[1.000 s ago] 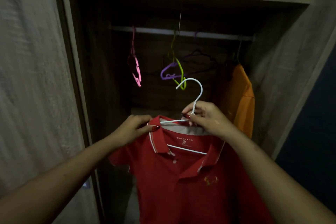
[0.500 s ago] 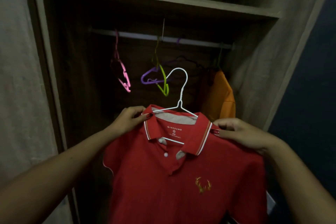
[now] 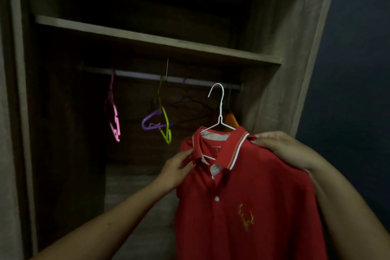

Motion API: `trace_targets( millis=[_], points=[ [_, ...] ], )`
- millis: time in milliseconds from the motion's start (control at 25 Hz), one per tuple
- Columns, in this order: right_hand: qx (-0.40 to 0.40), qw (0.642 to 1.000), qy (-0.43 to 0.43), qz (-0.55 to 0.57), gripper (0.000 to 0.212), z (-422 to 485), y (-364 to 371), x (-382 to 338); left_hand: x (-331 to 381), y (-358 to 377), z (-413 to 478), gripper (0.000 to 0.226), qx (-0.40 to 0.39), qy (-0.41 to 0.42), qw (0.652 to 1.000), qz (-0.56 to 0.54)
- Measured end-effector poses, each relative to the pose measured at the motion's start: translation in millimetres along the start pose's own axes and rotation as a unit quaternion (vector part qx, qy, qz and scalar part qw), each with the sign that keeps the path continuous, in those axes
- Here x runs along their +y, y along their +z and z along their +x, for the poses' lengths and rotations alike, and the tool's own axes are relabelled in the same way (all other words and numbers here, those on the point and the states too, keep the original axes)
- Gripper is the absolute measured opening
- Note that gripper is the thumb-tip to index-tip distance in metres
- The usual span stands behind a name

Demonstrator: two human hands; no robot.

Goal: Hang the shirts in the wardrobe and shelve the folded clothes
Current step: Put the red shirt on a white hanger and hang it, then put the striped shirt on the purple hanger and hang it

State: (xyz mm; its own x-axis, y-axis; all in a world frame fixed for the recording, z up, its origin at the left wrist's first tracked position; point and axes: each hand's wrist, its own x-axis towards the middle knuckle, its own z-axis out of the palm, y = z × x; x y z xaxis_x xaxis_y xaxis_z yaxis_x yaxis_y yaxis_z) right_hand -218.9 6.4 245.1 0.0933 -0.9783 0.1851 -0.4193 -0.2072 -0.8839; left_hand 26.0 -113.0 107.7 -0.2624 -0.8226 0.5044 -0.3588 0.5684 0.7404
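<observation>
A red polo shirt [image 3: 249,200] with a gold antler logo hangs on a white wire hanger [image 3: 219,110]. I hold it up in front of the open wardrobe. My left hand [image 3: 179,167] pinches the collar's left side, and my right hand [image 3: 282,148] grips the right shoulder. The hanger's hook points up, just below the right part of the pale hanging rail [image 3: 147,76], apart from it. An orange shirt [image 3: 231,119] hangs on the rail at the far right, mostly hidden behind the red shirt.
Empty hangers dangle from the rail: a pink hanger [image 3: 115,120] at left, a purple hanger [image 3: 150,121] and a yellow-green hanger [image 3: 165,126] in the middle. A wooden shelf [image 3: 147,42] runs above the rail. The wardrobe's side wall [image 3: 280,44] stands at right, a door edge [image 3: 14,91] at left.
My right hand left the hanger's neck and took the shirt's right shoulder. The shirt moved up and to the right, toward the rail beside the orange shirt. My view tilted upward.
</observation>
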Motion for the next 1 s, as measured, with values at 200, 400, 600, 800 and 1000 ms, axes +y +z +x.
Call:
trace_targets(
  millis=[200,400,600,800,1000],
  points=[
    [0.122,0.992,-0.017,0.021,0.026,71,20,-21,6,-14,-4,0.041,-0.049,-0.053,0.996,-0.044],
    [0.192,0.981,0.007,0.032,0.028,141,38,-5,18,-39,-16,0.027,-0.028,-0.089,0.993,-0.073],
    [0.211,0.977,0.024,-0.014,0.026,183,53,33,8,-58,-41,0.025,-0.031,-0.151,0.984,-0.085],
    [0.234,0.932,-0.054,-0.273,0.022,177,62,47,5,-68,-55,0.026,-0.018,-0.176,0.982,-0.069],
    [0.262,0.883,-0.289,-0.26,0.005,132,100,25,13,-68,-61,0.024,0.02,-0.178,0.978,-0.109]
  ],
)
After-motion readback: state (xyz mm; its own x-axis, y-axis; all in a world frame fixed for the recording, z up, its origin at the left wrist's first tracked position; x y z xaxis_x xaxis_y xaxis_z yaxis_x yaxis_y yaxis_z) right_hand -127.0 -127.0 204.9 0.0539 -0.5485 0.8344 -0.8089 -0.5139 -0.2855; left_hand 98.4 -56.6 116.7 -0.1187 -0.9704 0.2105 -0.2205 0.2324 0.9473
